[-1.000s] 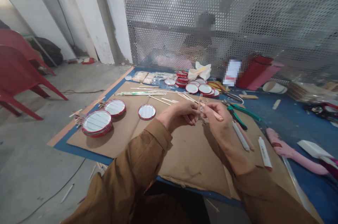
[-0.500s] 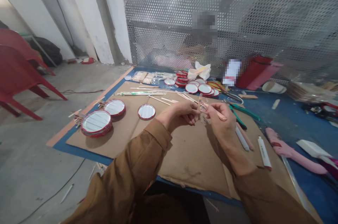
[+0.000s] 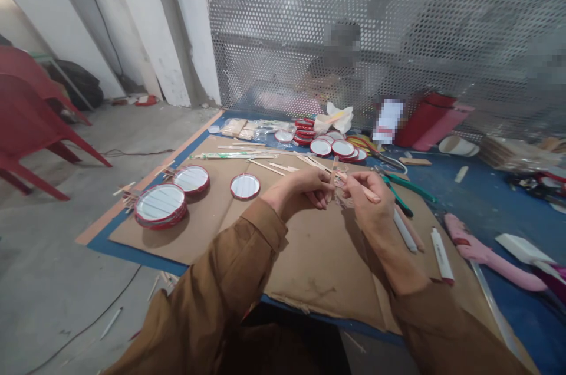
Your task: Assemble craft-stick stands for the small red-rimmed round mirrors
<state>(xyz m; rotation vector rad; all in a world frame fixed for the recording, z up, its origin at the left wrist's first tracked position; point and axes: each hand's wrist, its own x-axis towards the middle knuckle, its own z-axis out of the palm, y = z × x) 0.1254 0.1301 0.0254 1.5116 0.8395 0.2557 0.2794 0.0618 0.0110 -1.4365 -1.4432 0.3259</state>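
Note:
Above the cardboard sheet [image 3: 327, 269], my left hand [image 3: 312, 186] is closed on a small flat wooden stick [image 3: 335, 167] held nearly upright. My right hand [image 3: 374, 201] is closed in a pinch around a slim tool with a wood-coloured handle [image 3: 370, 194]. Its front end points left at the stick, and I cannot tell if they touch. Thin shavings or scraps [image 3: 345, 203] seem to lie just below the fingertips. Loose wooden strips [image 3: 283, 168] rest on the cardboard behind my left hand.
Red-rimmed round lids [image 3: 245, 186] lie to the left, some stacked [image 3: 161, 205] with sticks attached. More lids [image 3: 321, 147], green-handled pliers [image 3: 411, 187], a white tube [image 3: 442, 256] and a pink glue gun [image 3: 490, 257] lie around. A perforated metal screen [image 3: 274, 27] stands behind the table.
The front end of the tool in my right hand has shifted slightly against the wooden stick. Both hands stay in nearly the same place.

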